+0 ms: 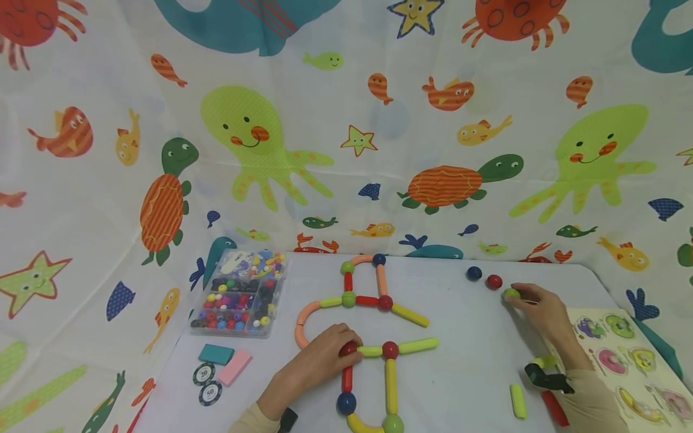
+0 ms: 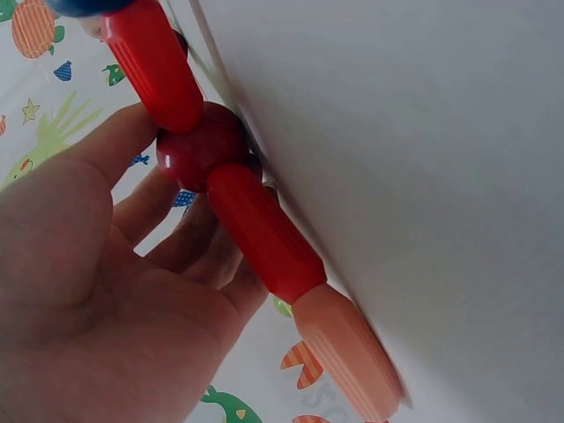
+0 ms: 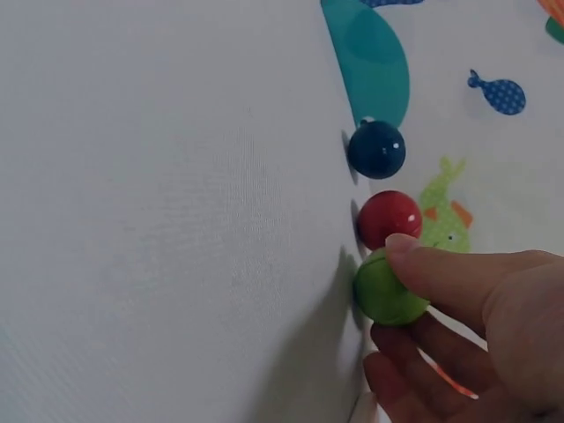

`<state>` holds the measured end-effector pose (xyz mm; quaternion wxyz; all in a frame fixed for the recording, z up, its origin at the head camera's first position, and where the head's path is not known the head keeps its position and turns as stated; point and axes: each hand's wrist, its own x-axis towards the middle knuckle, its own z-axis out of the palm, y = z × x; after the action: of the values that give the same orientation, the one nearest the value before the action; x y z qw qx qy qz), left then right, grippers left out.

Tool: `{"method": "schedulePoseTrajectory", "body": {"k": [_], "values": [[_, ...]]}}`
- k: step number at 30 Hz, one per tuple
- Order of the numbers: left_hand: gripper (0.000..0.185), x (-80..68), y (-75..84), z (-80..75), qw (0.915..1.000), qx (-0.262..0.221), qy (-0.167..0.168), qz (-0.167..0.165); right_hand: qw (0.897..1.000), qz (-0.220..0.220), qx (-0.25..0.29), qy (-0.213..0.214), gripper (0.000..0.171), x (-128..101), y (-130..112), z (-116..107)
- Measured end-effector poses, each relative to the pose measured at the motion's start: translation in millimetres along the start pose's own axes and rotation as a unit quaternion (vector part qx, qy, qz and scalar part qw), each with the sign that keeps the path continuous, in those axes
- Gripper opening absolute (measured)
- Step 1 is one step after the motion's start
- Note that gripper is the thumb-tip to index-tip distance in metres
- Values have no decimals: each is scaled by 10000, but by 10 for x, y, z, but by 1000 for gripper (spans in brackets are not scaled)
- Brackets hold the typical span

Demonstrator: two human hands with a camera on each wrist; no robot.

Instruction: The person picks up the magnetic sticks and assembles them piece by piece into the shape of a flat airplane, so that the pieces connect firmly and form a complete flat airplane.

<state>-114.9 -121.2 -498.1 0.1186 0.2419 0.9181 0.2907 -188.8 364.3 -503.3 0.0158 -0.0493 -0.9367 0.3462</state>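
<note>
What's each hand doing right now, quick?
Left hand: fingers touching the red ball in the stick figure; grip unclear.
Right hand: pinching the green ball.
</note>
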Motion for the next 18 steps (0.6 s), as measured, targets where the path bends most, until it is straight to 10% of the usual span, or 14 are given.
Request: {"method": "schedulePoseTrajectory", "body": {"k": [18], "values": [[26,-8,15,4,10000,30,-7,-22,9921,-910,54,-863,45,-341,-450,370]]}}
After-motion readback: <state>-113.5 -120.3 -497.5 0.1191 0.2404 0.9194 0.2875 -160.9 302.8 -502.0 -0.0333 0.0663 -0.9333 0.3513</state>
